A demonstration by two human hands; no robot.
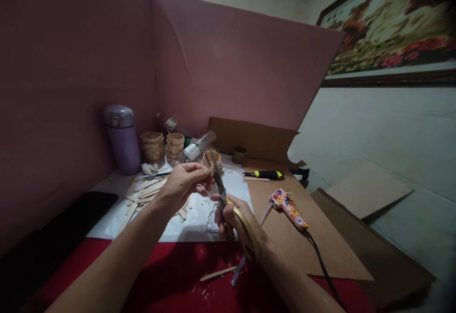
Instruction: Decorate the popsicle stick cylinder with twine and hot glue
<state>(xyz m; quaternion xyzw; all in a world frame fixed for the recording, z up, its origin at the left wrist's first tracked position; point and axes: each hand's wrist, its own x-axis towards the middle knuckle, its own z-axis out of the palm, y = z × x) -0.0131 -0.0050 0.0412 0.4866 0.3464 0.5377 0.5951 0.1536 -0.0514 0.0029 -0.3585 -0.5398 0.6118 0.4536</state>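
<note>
My right hand point(237, 215) grips a pair of scissors point(220, 184) with gold handles, its blades a little apart and pointing up and away. Close beside the blades, my left hand point(190, 180) pinches a small pale piece, apparently wood; most of it is hidden by the fingers. Just behind the blade tips stands a small wooden cup point(210, 157), partly covered. Flat wooden sticks point(151, 190), some of them broken, lie on white paper point(199, 227) under and left of my left hand.
A purple bottle point(124, 142), two wooden cups point(175, 147) and plastic bottles point(201, 144) stand or lie at the back left. On the cardboard point(302, 251) at right are a utility knife point(265, 175) and a flowered glue gun point(288, 208) with a cord.
</note>
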